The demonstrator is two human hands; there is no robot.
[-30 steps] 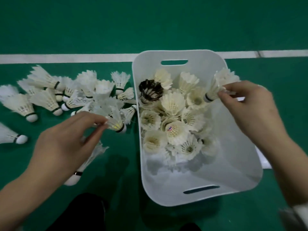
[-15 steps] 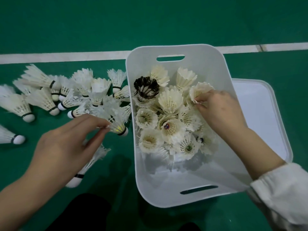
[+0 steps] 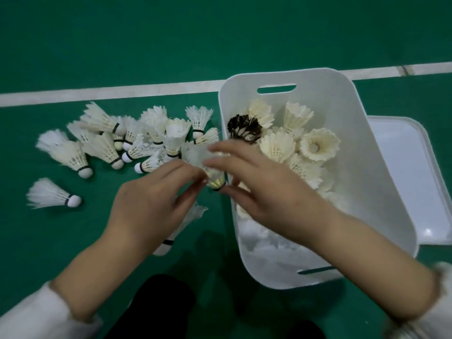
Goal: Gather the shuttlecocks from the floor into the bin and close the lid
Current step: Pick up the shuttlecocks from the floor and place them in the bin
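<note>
A white bin (image 3: 354,172) stands on the green floor with several white shuttlecocks (image 3: 315,145) and one dark shuttlecock (image 3: 244,128) inside. My left hand (image 3: 151,206) pinches a shuttlecock (image 3: 215,181) with a yellowish base right at the bin's left rim. My right hand (image 3: 269,189) reaches across the bin and closes its thumb and fingers around the same shuttlecock. A pile of loose shuttlecocks (image 3: 146,140) lies on the floor left of the bin. The white lid (image 3: 403,179) lies flat to the right of the bin.
A lone shuttlecock (image 3: 51,198) lies apart at the far left, and another (image 3: 176,231) sits partly under my left hand. A white court line (image 3: 122,90) runs behind the pile. My dark-clothed knee (image 3: 156,307) is at the bottom edge.
My right hand let go of the shuttlecock it placed in the bin and swung left to meet my left hand. My left hand lifted its shuttlecock toward the bin's rim.
</note>
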